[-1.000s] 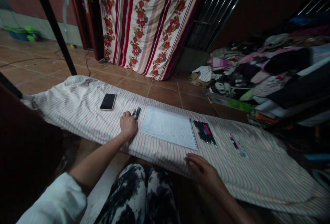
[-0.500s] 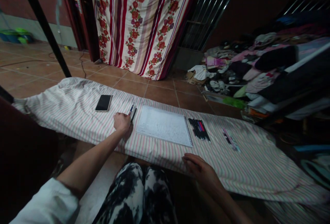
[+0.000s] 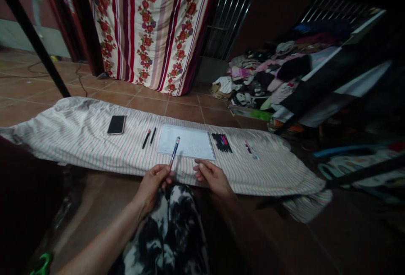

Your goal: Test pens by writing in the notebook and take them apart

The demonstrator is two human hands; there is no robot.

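Observation:
In the head view my left hand (image 3: 157, 176) pinches the lower end of a blue and white pen (image 3: 175, 150), which points up and away in front of the notebook. My right hand (image 3: 212, 176) hovers at the bench's near edge, fingers loosely bent and apart, with nothing seen in it. A spiral notebook (image 3: 190, 140) lies open at a pale page between and beyond both hands. To its left rest a dark pen with a reddish end (image 3: 146, 138) and a slim black pen (image 3: 153, 136). Several black pens (image 3: 220, 143), with pink and purple ones among them, lie to its right.
A striped cloth (image 3: 91, 148) covers the long low surface. On it are a phone (image 3: 116, 125) at left and pink and pale pens (image 3: 251, 149) at right. Beyond stand a floral curtain (image 3: 158, 30) and a clothes heap (image 3: 262, 72). A dark pole (image 3: 34, 39) slants at left.
My left hand has lifted the blue and white pen from left of the notebook and brought it right and nearer. My right hand has come closer to it. The view has shifted right.

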